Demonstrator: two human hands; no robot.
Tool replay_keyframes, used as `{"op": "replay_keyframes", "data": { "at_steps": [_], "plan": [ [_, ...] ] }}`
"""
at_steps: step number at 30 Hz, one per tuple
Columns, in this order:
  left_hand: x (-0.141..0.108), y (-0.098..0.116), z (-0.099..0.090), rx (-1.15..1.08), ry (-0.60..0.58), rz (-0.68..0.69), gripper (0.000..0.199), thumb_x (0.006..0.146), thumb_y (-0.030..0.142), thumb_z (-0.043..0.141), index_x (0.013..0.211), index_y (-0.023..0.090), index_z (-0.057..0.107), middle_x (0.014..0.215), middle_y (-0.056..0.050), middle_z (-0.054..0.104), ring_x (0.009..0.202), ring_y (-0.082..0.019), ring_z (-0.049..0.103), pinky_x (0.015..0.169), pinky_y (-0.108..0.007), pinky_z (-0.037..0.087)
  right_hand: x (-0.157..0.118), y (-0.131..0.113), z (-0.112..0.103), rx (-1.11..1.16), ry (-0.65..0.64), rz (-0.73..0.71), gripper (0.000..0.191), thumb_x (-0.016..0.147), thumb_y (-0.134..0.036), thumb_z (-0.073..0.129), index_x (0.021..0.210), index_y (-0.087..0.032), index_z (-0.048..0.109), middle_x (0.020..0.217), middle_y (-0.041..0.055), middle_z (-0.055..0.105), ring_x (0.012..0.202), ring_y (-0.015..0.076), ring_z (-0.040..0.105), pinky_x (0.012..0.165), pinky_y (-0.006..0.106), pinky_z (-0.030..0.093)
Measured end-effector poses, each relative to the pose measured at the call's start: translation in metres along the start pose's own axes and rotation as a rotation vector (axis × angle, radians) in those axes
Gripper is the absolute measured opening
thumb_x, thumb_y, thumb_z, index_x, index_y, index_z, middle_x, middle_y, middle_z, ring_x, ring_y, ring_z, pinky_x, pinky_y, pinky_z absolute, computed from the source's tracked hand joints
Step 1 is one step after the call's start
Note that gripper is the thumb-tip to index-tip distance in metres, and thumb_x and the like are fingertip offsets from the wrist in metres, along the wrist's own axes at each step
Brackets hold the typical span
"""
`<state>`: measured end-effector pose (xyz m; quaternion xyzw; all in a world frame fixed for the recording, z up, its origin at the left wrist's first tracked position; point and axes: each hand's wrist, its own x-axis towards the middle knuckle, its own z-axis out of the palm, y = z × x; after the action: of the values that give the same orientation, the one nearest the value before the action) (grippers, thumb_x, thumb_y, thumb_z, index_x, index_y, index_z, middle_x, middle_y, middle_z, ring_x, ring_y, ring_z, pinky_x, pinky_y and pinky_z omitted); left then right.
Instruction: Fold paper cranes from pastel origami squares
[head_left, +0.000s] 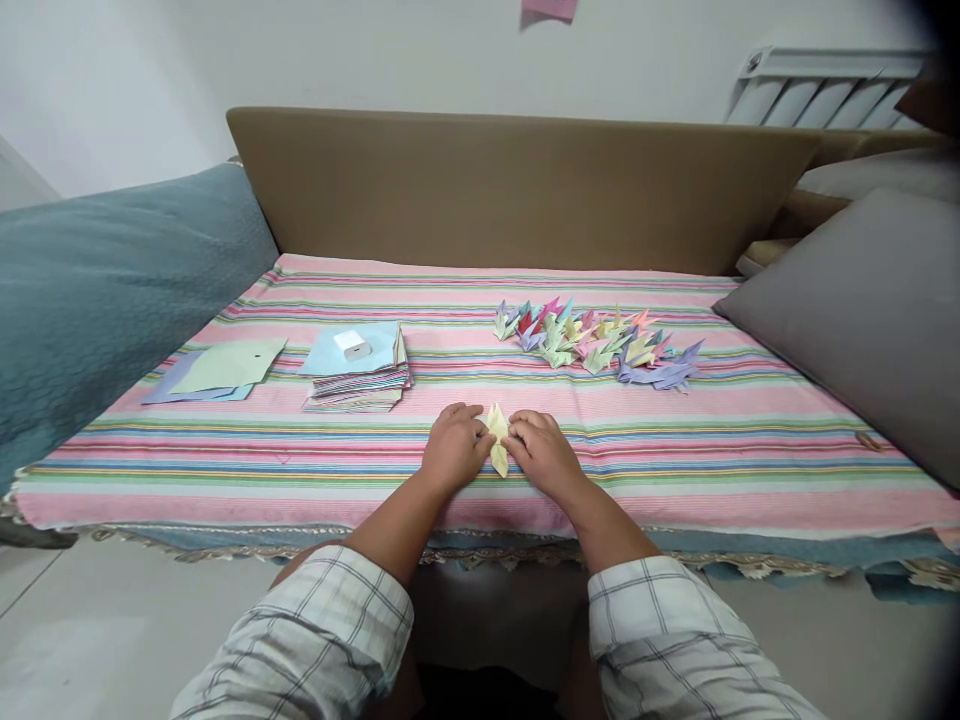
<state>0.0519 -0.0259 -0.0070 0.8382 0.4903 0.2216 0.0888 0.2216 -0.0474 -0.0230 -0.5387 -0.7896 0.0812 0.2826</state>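
Note:
A pale yellow piece of folded paper [497, 424], long and pointed at both ends, lies on the striped cloth in front of me. My left hand [457, 445] grips its left edge with thumb and fingers. From the other side, my right hand [541, 452] pinches its right edge. Beyond my hands, to the right, stands a cluster of folded paper cranes [559, 340] in many colours. A stack of coloured paper squares [356, 385] sits to the left, with a small white block [352, 345] on top.
A few loose paper sheets [225, 366] lie at the far left. The striped cloth [247, 450] covers the sofa seat, with a brown backrest [510, 190] behind. A blue-covered armrest [135, 250] bounds the left, a grey cushion [855, 310] the right.

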Motion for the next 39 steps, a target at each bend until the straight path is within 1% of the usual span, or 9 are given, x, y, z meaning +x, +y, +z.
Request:
{"op": "replay_keyframes", "data": {
  "at_steps": [3,8,15,20,25,29,31,35,39],
  "plan": [
    [0.0,0.003,0.0,0.03,-0.006,-0.004,0.019,0.082,0.026,0.055,0.071,0.017,0.067,0.114,-0.01,0.064,0.111,-0.024,0.053,0.104,-0.042,0.035,0.001,-0.003,0.002,-0.035,-0.002,0.038,0.012,0.086,-0.024,0.053,0.078,-0.019,0.06,0.106,0.0073,0.06,0.1,0.0225,0.049,0.089,0.036,0.038],
    [-0.001,0.005,-0.001,0.056,0.024,0.028,0.019,0.084,0.027,0.053,0.075,0.017,0.066,0.114,-0.01,0.064,0.11,-0.023,0.053,0.102,-0.041,0.037,0.003,-0.006,0.002,-0.062,-0.026,0.075,0.015,0.087,-0.023,0.05,0.077,-0.02,0.06,0.108,0.007,0.06,0.101,0.0229,0.048,0.09,0.036,0.038],
    [-0.001,0.007,0.001,0.104,0.044,0.008,0.02,0.084,0.026,0.052,0.075,0.016,0.067,0.113,-0.011,0.064,0.109,-0.024,0.054,0.1,-0.039,0.039,0.004,-0.01,0.001,-0.117,-0.071,0.116,0.019,0.09,-0.025,0.045,0.083,-0.019,0.061,0.11,0.0078,0.059,0.101,0.0228,0.047,0.088,0.035,0.038],
    [0.001,0.005,0.008,0.15,0.034,0.007,0.025,0.086,0.025,0.048,0.08,0.014,0.069,0.113,-0.011,0.064,0.11,-0.024,0.054,0.101,-0.039,0.038,0.006,-0.013,0.003,-0.171,-0.083,0.145,0.016,0.089,-0.024,0.045,0.086,-0.019,0.061,0.109,0.0087,0.058,0.102,0.0227,0.047,0.086,0.035,0.038],
    [0.0,0.003,0.014,0.175,0.068,0.007,0.025,0.086,0.026,0.047,0.088,0.013,0.068,0.113,-0.011,0.064,0.109,-0.025,0.053,0.098,-0.039,0.038,0.007,-0.012,0.007,-0.16,-0.042,0.159,0.014,0.087,-0.025,0.049,0.08,-0.019,0.059,0.103,0.0086,0.058,0.1,0.0221,0.048,0.085,0.034,0.037],
    [-0.001,0.004,0.013,0.161,0.086,-0.01,0.018,0.084,0.026,0.052,0.088,0.015,0.065,0.111,-0.011,0.063,0.108,-0.024,0.053,0.096,-0.038,0.038,0.006,-0.01,0.009,-0.109,0.025,0.17,0.013,0.083,-0.026,0.054,0.071,-0.02,0.056,0.098,0.0072,0.059,0.096,0.0217,0.048,0.083,0.033,0.037],
    [-0.002,0.006,0.012,0.155,0.082,-0.036,0.015,0.083,0.026,0.053,0.09,0.016,0.062,0.107,-0.011,0.063,0.106,-0.024,0.053,0.093,-0.038,0.039,0.006,-0.009,0.009,-0.088,0.056,0.183,0.013,0.082,-0.026,0.055,0.069,-0.021,0.054,0.095,0.0068,0.059,0.093,0.0216,0.049,0.082,0.033,0.037],
    [-0.003,0.009,0.009,0.153,0.061,-0.08,0.018,0.083,0.028,0.054,0.096,0.016,0.056,0.095,-0.01,0.063,0.1,-0.025,0.054,0.087,-0.038,0.041,0.006,-0.008,0.009,-0.043,0.083,0.186,0.008,0.081,-0.025,0.055,0.075,-0.021,0.052,0.087,0.0052,0.058,0.088,0.0211,0.05,0.08,0.033,0.037],
    [-0.004,0.011,0.007,0.117,0.072,-0.074,0.018,0.083,0.025,0.053,0.1,0.019,0.054,0.098,-0.009,0.062,0.103,-0.025,0.052,0.09,-0.038,0.039,0.006,-0.008,0.008,-0.014,0.087,0.165,0.003,0.082,-0.025,0.054,0.082,-0.022,0.054,0.09,0.0048,0.059,0.089,0.0211,0.05,0.08,0.033,0.037]
  ]
}}
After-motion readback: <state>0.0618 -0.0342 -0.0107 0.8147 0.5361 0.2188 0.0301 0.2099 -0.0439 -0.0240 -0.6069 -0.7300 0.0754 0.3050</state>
